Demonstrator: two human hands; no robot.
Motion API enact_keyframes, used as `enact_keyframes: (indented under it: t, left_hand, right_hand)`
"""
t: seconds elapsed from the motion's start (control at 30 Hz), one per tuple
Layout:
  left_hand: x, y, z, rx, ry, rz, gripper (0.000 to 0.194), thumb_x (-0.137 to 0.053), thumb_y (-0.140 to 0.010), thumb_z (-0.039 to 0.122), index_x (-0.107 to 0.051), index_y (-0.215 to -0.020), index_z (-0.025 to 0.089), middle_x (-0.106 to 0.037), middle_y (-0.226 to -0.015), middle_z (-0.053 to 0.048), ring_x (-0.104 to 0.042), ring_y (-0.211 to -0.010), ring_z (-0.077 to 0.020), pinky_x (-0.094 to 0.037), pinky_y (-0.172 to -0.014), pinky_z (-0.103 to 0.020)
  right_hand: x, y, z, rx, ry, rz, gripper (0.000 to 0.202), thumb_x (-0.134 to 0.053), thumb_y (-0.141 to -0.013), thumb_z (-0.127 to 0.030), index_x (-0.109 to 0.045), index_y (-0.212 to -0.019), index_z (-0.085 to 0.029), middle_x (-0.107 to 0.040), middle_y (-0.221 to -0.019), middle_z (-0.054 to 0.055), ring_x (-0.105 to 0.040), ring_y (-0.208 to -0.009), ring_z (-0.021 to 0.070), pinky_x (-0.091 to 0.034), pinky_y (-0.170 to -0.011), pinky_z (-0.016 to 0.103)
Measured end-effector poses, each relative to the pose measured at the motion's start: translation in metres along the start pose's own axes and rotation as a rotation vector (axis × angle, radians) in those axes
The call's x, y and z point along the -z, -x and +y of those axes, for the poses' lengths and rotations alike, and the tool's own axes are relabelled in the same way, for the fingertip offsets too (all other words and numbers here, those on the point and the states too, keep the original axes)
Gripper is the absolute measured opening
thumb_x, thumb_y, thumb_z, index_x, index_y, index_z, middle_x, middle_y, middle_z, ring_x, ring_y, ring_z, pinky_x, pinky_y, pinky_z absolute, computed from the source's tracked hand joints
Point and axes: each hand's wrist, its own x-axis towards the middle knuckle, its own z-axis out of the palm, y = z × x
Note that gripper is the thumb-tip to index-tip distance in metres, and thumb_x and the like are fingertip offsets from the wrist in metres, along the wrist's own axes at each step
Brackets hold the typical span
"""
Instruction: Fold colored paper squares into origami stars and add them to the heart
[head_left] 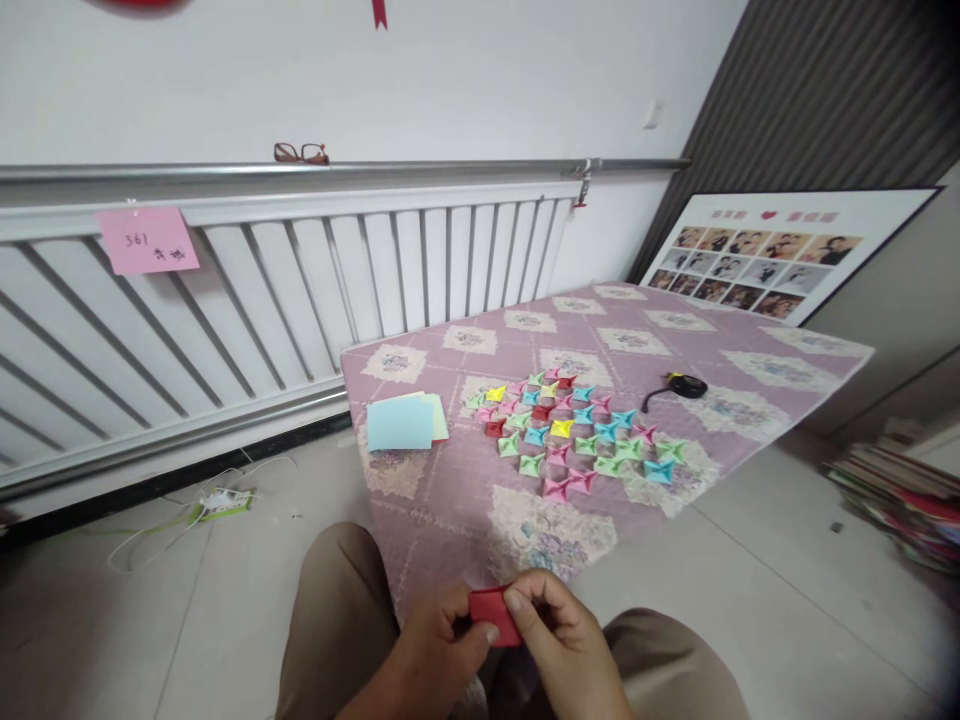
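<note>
Between my two hands is a small folded piece of red paper (pixel 495 612), held just off the near edge of the table and above my lap. My left hand (pixel 442 645) pinches its left side, thumb on the front face. At its right side, my right hand (pixel 559 635) grips the upper edge between thumb and curled fingers. Farther off on the table sit several small folded paper pieces (pixel 561 429) in pink, green, blue, yellow and red, set out in rough rows. Left of them lies a stack of paper sheets (pixel 400 424), light blue on top.
A patterned purple cloth covers the table (pixel 442 530). Toward its right lies a black tape measure or similar object (pixel 686 386) with a strap. Behind stands a white radiator (pixel 420 260) with a pink note (pixel 148 241); glasses (pixel 301 153) rest on the pipe. A power strip (pixel 227 502) lies on the floor.
</note>
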Motion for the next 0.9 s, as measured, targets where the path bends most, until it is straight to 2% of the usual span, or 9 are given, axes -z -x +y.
enact_keyframes:
  t: [0.17, 0.3, 0.37, 0.47, 0.7, 0.83, 0.9]
  left_hand:
    - [-0.005, 0.0, -0.005, 0.108, 0.127, -0.121, 0.02, -0.051, -0.072, 0.029, -0.06, -0.075, 0.012, -0.049, -0.061, 0.001, -0.043, -0.053, -0.0102, -0.035, -0.053, -0.022]
    - [-0.005, 0.0, -0.01, 0.093, 0.106, -0.128, 0.02, -0.05, -0.074, 0.028, -0.062, -0.077, 0.012, -0.05, -0.061, 0.002, -0.043, -0.054, -0.01, -0.034, -0.053, -0.021]
    - [-0.004, 0.001, -0.008, 0.075, 0.076, -0.118, 0.02, -0.049, -0.075, 0.026, -0.064, -0.078, 0.012, -0.05, -0.061, 0.002, -0.042, -0.055, -0.0099, -0.032, -0.054, -0.021]
    - [-0.003, 0.0, -0.005, 0.033, 0.016, -0.09, 0.019, -0.049, -0.075, 0.022, -0.065, -0.078, 0.013, -0.05, -0.062, 0.002, -0.041, -0.057, -0.0103, -0.031, -0.055, -0.021]
    - [-0.004, 0.001, -0.011, 0.092, -0.007, -0.085, 0.015, -0.048, -0.077, 0.025, -0.057, -0.07, 0.015, -0.049, -0.059, 0.002, -0.044, -0.056, -0.0117, -0.032, -0.053, -0.022]
    - [-0.004, 0.002, -0.008, 0.035, -0.107, -0.072, 0.013, -0.047, -0.076, 0.025, -0.054, -0.068, 0.017, -0.051, -0.062, 0.0, -0.048, -0.061, -0.0134, -0.034, -0.057, -0.023]
    - [-0.004, 0.001, -0.009, 0.062, -0.068, -0.07, 0.013, -0.048, -0.075, 0.027, -0.052, -0.067, 0.017, -0.05, -0.061, 0.001, -0.048, -0.059, -0.013, -0.034, -0.056, -0.023]
  right_hand:
    - [-0.002, -0.003, 0.005, -0.048, -0.088, 0.096, 0.033, -0.068, -0.07, -0.049, -0.055, -0.062, -0.019, -0.048, -0.056, -0.003, -0.044, -0.054, 0.0116, -0.037, -0.052, 0.022]
    - [-0.003, -0.007, 0.003, -0.144, -0.219, 0.083, 0.039, -0.073, -0.062, -0.053, -0.059, -0.078, -0.02, -0.049, -0.058, -0.005, -0.043, -0.052, 0.0106, -0.035, -0.05, 0.021]
    - [-0.002, -0.007, 0.001, -0.199, -0.213, 0.02, 0.039, -0.07, -0.065, -0.055, -0.06, -0.077, -0.019, -0.049, -0.057, -0.005, -0.041, -0.051, 0.0098, -0.034, -0.05, 0.021]
    - [0.0, -0.006, 0.0, -0.23, -0.177, -0.042, 0.04, -0.063, -0.072, -0.056, -0.055, -0.062, -0.019, -0.043, -0.05, -0.006, -0.035, -0.049, 0.0085, -0.029, -0.049, 0.021]
    - [-0.001, -0.006, 0.005, -0.172, -0.137, 0.037, 0.04, -0.065, -0.07, -0.056, -0.053, -0.06, -0.019, -0.046, -0.054, -0.005, -0.038, -0.053, 0.0106, -0.032, -0.052, 0.022]
    - [-0.011, -0.005, 0.011, -0.278, -0.335, 0.089, 0.041, -0.064, -0.071, -0.057, -0.048, -0.061, -0.02, -0.044, -0.052, -0.006, -0.035, -0.048, 0.0094, -0.029, -0.049, 0.022]
    - [-0.014, -0.005, 0.014, -0.312, -0.386, 0.098, 0.041, -0.063, -0.071, -0.057, -0.047, -0.062, -0.021, -0.045, -0.051, -0.006, -0.036, -0.047, 0.0099, -0.029, -0.048, 0.022]
